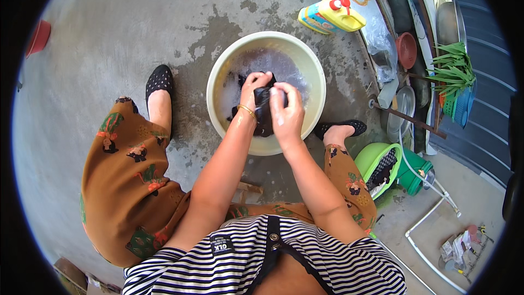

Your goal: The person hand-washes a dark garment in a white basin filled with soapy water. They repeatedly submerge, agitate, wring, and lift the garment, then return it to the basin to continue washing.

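Note:
A round cream plastic basin (pixel 216 65) of sudsy water stands on the concrete between my feet. Over it, my left hand (pixel 252 90) grips wet black cloth (pixel 264 110), its thumb side toward the far rim. Facing it, my right hand (pixel 288 110) holds the same cloth, fingers curled over its top. The cloth is bunched between both palms, and dark folds hang down into the water on the left. Part of the fabric is hidden behind my fingers. White foam clings to my right hand, and a gold bangle circles my left wrist.
A yellow detergent jug (pixel 331 15) with a red cap stands beyond the basin's right side. A light green tub (pixel 380 168) with dark fabric sits near my right foot. Shelves with a red bowl (pixel 406 50) line the right. White pipe (pixel 425 250) crosses the floor.

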Tool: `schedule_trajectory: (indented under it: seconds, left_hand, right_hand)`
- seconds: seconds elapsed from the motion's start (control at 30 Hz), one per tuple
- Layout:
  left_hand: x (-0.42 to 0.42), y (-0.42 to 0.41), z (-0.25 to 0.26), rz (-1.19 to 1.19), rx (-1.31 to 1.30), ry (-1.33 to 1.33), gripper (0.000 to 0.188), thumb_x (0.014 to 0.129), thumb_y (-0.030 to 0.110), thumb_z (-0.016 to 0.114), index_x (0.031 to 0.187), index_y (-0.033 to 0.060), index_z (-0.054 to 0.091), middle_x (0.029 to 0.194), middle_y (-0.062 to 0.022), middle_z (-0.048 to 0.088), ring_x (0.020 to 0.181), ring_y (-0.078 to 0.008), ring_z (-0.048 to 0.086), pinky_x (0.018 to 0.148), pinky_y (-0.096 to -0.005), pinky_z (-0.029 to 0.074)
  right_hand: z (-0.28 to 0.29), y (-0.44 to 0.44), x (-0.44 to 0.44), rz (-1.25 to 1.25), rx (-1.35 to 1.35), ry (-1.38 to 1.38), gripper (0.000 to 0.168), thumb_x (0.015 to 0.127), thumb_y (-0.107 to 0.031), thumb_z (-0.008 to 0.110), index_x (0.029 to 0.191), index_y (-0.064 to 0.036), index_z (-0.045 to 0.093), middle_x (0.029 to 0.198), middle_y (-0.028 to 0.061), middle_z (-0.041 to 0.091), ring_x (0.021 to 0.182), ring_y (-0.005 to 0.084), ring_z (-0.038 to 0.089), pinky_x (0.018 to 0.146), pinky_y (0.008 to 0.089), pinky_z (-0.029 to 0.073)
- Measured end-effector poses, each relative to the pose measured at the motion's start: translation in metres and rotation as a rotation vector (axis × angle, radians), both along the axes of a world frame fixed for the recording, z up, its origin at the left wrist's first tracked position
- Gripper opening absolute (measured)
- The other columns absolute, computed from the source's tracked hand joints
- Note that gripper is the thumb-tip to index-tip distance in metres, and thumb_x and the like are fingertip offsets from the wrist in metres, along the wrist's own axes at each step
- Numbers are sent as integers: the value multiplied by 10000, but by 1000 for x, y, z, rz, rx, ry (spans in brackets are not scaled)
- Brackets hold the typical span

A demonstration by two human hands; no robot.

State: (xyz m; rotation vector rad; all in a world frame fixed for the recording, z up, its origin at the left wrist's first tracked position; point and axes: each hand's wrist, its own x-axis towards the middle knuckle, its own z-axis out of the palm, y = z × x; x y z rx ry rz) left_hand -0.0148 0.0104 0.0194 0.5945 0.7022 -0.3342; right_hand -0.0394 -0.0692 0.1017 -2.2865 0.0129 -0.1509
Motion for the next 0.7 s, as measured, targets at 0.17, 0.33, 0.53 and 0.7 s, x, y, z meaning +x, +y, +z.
schedule_trajectory:
  seconds: [0.17, 0.33, 0.53, 0.7]
  left_hand:
    - [-4, -1, -18, -61, -211, -137, 153, 877, 192, 636, 993, 94, 624, 985, -43, 579, 837, -130, 584, 716, -246, 484]
    - [10, 16, 17, -267, 1001, -284, 300, 815, 263, 706, 1072, 112, 673, 1381, -198, 423, 1254, -319, 460, 1025, -381, 388]
    - [4, 13, 38, -724, 554, -472, 505, 818, 418, 723, 1044, -23, 628, 909, -48, 660, 858, -109, 602, 797, -276, 483]
    - [7, 28, 41, -524, 134, -255, 274, 858, 261, 629, 966, 10, 639, 878, -42, 658, 747, -118, 616, 697, -278, 502]
  right_hand:
    - [-22, -6, 20, 2, 55, -120, 155, 916, -158, 608, 1006, -34, 627, 948, 154, 634, 858, 312, 619, 810, 367, 481]
    - [-47, -76, 66, -479, 559, 297, 218, 905, -120, 646, 1085, 3, 628, 1037, 79, 645, 940, 146, 589, 853, 266, 464]
    - [4, -42, 58, -21, 331, 183, 412, 918, -92, 587, 1312, -3, 506, 1228, 145, 568, 1139, 179, 530, 968, 309, 419]
    - [25, -53, 33, 2, 1027, 322, 574, 912, -142, 405, 1462, -22, 289, 1338, 205, 500, 1198, 261, 508, 1053, 375, 343]
